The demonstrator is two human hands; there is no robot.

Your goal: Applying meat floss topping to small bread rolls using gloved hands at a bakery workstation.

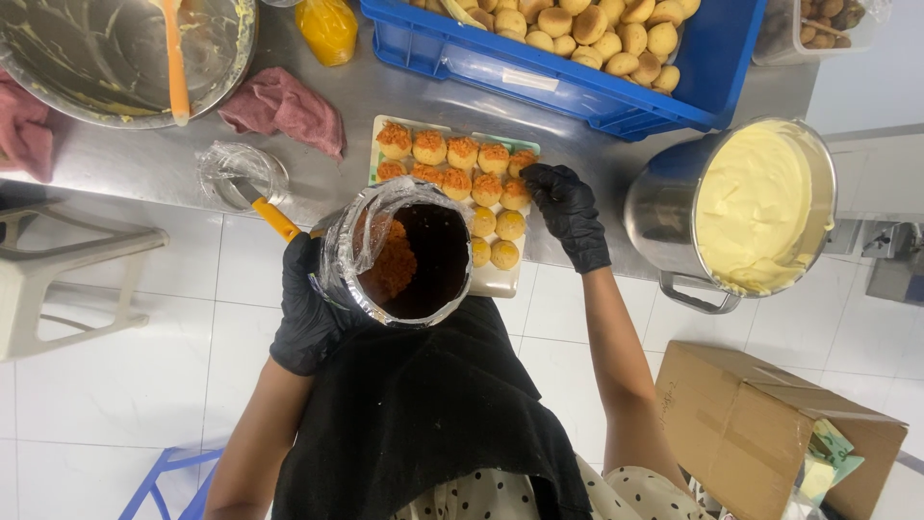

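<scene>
While the left hand (308, 313) clasps a foil-lined jar (399, 252) of orange shreds against the apron, the right hand (570, 214) reaches beyond it, black-gloved fingertips pinching a topped pastry (520, 161) at the far corner of the tray (500, 279). Right of that hand stands a pot of cream (756, 207) on the table (144, 159).

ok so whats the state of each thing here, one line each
left hand: gloved, holding the can
can: open, tilted, orange crumbs inside
right hand: gloved, on a topped bun at the tray's edge
tray: mostly topped buns, four plain
pot: full of cream
crate: full of plain buns
bowl: nearly scraped out
</scene>
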